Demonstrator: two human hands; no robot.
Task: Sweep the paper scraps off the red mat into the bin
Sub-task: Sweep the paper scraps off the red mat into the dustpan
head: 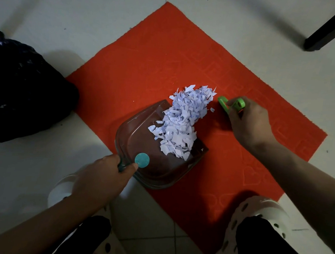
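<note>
Far left, 9 o'clock: black bag [23,90], crumpled, on the pale tiled floor [42,11], just off the mat's left corner. Pale specks on it.

7 o'clock: left hand [101,173], fingers curled round the teal handle [121,166] of a clear dustpan [134,136], thumb lying along the top. Round teal sticker [142,160] on the pan beside the thumb tip. The pan's back hangs over the mat's lower-left edge; its open lip faces 2 o'clock.

Centre: red mat [167,58], laid as a diamond. Paper scraps [182,120], white with blue ruling, in one heap. The lower half lies inside the pan; the upper half spills over the lip onto the mat toward 1 o'clock. One stray scrap [212,109] sits at the heap's right.

3 o'clock of the heap: right hand [249,122], fingers closed round a green plastic tool [230,104], its tip just beside the scraps. Its working end is hidden.

5 o'clock: white perforated clog [255,210] on the mat's lower corner.

1 o'clock, far: black furniture leg [325,32] on the tiles.
</note>
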